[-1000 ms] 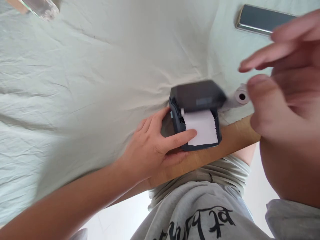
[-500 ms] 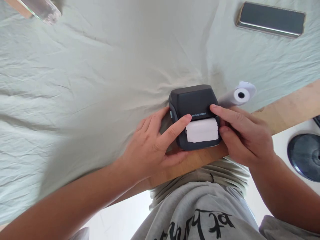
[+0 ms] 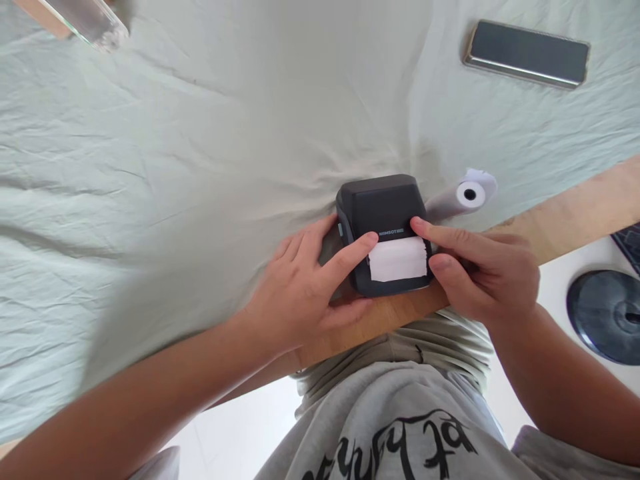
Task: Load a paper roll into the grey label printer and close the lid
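Pale green cloth (image 3: 225, 120), creased: spreads beneath the grip, far out to its left and away beyond it. White floor (image 3: 225, 433) lower down, on the near side of the grip. Bare wooden strip (image 3: 575, 213), slanting from just below the grip out past its right. Grey shirt (image 3: 395, 427) with black writing and, between that and the strip, crumpled olive shorts (image 3: 345, 373), both on the near side.

Left hand (image 3: 295, 293): wrapped about the left side of the printer, grasping it, with one fingertip on the lid and another finger along the near edge. Right hand (image 3: 493, 270): a fingertip on the lid's near right corner, thumb against the right side; cannot tell how firmly pressed, or whether clasped.

Black disc (image 3: 607, 317), well to the right of the grip, over the floor. Dark printer (image 3: 385, 200), lid down, directly between both hands, on the cloth by the strip. Dark slab (image 3: 527, 53) with shiny edges, well beyond the grip to the right. Clear object (image 3: 95, 27), cut off, far beyond to the left. White paper roll (image 3: 455, 203), just beyond the right hand, lying beside the printer. Paper tongue (image 3: 399, 260), ragged-edged, out from under the lid. Smallest, pale button (image 3: 341, 230) by the left fingers.
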`<state>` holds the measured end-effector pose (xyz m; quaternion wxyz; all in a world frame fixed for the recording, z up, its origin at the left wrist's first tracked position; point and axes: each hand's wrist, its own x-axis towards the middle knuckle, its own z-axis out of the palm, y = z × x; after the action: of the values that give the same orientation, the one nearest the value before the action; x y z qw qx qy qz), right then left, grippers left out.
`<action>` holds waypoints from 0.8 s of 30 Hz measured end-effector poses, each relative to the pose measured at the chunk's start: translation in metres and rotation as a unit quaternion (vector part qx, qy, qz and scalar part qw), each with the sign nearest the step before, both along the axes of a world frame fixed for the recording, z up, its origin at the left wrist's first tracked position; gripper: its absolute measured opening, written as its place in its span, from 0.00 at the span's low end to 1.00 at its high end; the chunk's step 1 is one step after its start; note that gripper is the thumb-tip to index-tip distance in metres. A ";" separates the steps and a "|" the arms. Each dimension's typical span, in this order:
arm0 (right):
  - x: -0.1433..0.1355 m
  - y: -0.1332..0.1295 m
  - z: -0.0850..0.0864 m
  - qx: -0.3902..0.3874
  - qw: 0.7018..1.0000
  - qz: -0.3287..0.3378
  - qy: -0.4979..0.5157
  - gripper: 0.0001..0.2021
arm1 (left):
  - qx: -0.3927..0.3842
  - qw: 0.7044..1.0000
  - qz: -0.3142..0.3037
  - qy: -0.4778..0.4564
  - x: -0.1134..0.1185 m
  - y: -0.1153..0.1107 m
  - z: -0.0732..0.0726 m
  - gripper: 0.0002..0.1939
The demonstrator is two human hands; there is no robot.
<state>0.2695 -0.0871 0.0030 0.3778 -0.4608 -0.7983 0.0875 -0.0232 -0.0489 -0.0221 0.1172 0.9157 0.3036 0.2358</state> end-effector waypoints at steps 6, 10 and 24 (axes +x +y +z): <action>-0.002 0.003 -0.003 0.036 0.999 0.002 0.003 0.16 | 0.021 1.000 0.021 0.002 0.006 -0.006 0.000 0.39; -0.004 0.000 -0.006 0.021 0.999 -0.022 0.015 0.17 | 0.012 0.999 0.030 -0.009 0.006 -0.008 -0.003 0.41; -0.004 -0.012 -0.020 -0.051 0.982 -0.167 -0.076 0.22 | 0.030 0.998 0.043 0.020 0.007 -0.006 -0.008 0.54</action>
<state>0.2651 -0.0995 -0.0171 0.3014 -0.6112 -0.7313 0.0281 -0.0165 -0.0548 -0.0298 0.0735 0.9094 0.3379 0.2311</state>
